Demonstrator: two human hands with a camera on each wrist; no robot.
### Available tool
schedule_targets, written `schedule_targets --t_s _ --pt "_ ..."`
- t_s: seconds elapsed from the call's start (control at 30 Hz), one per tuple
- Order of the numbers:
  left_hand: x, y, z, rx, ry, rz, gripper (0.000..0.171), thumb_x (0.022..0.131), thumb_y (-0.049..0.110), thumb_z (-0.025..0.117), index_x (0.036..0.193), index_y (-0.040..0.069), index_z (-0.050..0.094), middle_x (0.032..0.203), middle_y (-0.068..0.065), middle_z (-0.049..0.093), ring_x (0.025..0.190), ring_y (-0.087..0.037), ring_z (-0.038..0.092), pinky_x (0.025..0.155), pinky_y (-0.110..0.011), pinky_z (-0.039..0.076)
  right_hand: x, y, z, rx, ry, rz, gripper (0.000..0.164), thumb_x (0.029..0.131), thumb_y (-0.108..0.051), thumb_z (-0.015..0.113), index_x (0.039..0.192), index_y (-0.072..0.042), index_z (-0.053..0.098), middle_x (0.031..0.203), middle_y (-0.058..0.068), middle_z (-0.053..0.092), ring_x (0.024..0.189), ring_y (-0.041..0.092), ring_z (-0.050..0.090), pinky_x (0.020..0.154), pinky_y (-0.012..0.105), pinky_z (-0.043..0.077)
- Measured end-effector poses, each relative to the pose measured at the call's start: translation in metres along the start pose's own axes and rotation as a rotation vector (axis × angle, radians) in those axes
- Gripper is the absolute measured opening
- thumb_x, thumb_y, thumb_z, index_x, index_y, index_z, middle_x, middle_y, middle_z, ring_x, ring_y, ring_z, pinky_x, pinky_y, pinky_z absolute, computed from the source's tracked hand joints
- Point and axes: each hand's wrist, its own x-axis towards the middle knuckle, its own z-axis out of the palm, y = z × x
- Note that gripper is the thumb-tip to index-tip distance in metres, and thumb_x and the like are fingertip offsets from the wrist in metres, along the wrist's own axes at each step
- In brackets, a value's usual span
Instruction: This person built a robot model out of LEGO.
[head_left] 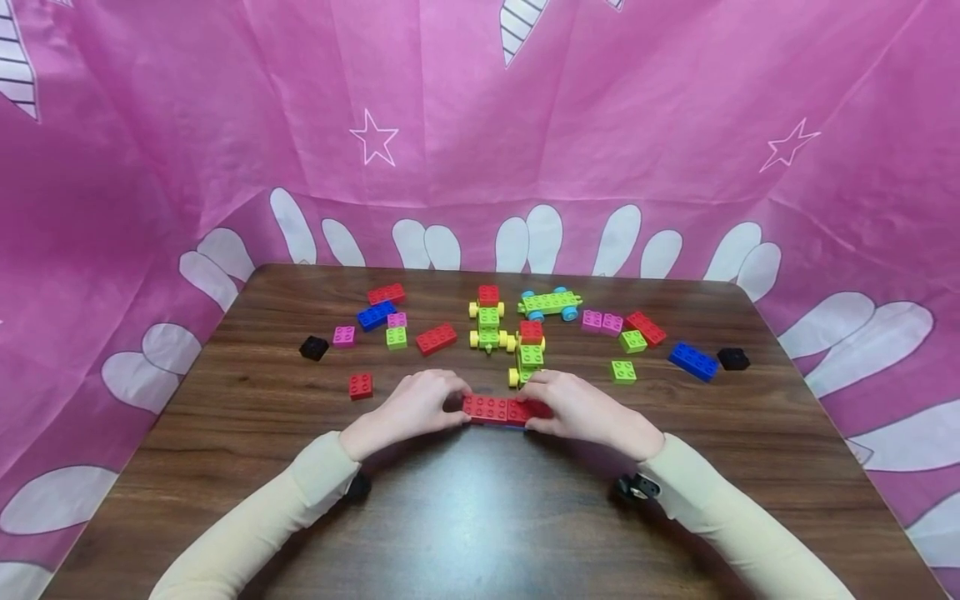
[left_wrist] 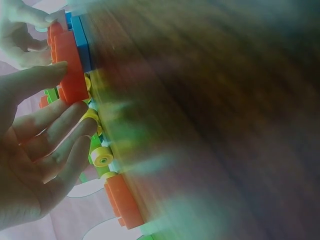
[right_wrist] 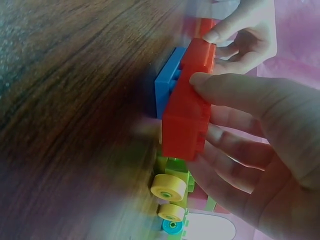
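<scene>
Two red toy bricks lie end to end near the table's middle, bridging a blue brick [right_wrist: 167, 85] beneath them. My left hand [head_left: 412, 408] pinches the left red brick [head_left: 486, 408] between thumb and fingers. The right red brick [right_wrist: 185, 107] is pinched by my right hand [head_left: 581, 408], whose fingers partly cover it in the head view. Some of the blue brick's studs show in the right wrist view, with a narrow gap under the right red brick. Just behind the hands stands a green car [head_left: 531, 357] with yellow wheels and a red brick on top.
Another yellow-wheeled car [head_left: 489, 317] and a green base with blue wheels [head_left: 551, 303] stand farther back. Loose bricks lie on both sides, among them a red one [head_left: 361, 386], a blue one [head_left: 693, 361] and black ones [head_left: 733, 358]. A pink curtain [head_left: 465, 108] hangs behind the table.
</scene>
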Motion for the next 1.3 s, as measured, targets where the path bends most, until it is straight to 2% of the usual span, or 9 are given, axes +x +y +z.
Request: schedule_targets --t_s 0.37,0.67,1.03,1.3 --pt "0.001 0.000 0.001 -0.007 -0.025 -0.022 0.030 0.083 0.035 0.079 0.106 0.016 0.075 0.098 0.002 0.074 0.082 -0.009 0.064 0.067 -0.026 0.053 -0.002 0.000 0.000 0.036 -0.001 0.001 0.032 0.083 -0.026 0.081 0.110 -0.011 0.073 0.099 0.000 0.069 0.088 0.009 0.064 0.081 0.029 0.058" --pt "0.001 0.001 0.001 -0.008 -0.031 -0.022 0.031 0.083 0.038 0.079 0.105 0.016 0.076 0.096 0.002 0.074 0.080 -0.009 0.062 0.067 -0.026 0.053 -0.003 0.002 0.008 0.007 0.093 -0.064 0.030 0.081 -0.024 0.083 0.104 -0.010 0.071 0.093 0.001 0.067 0.084 0.011 0.063 0.077 0.028 0.058" --pt "0.001 0.001 0.001 0.005 -0.014 0.012 0.031 0.082 0.037 0.080 0.103 0.014 0.076 0.095 0.001 0.074 0.082 -0.011 0.065 0.069 -0.030 0.055 -0.002 0.004 0.014 0.011 0.157 -0.118 0.024 0.080 -0.022 0.083 0.098 -0.011 0.072 0.091 0.000 0.067 0.083 0.010 0.062 0.076 0.028 0.057" --pt "0.003 0.002 -0.002 0.020 0.009 0.086 0.032 0.082 0.035 0.080 0.104 0.012 0.077 0.094 0.000 0.074 0.085 -0.013 0.068 0.074 -0.031 0.057 0.001 0.003 0.012 0.037 0.143 -0.098 0.022 0.081 -0.023 0.083 0.095 -0.011 0.072 0.090 0.000 0.067 0.081 0.011 0.060 0.075 0.029 0.057"
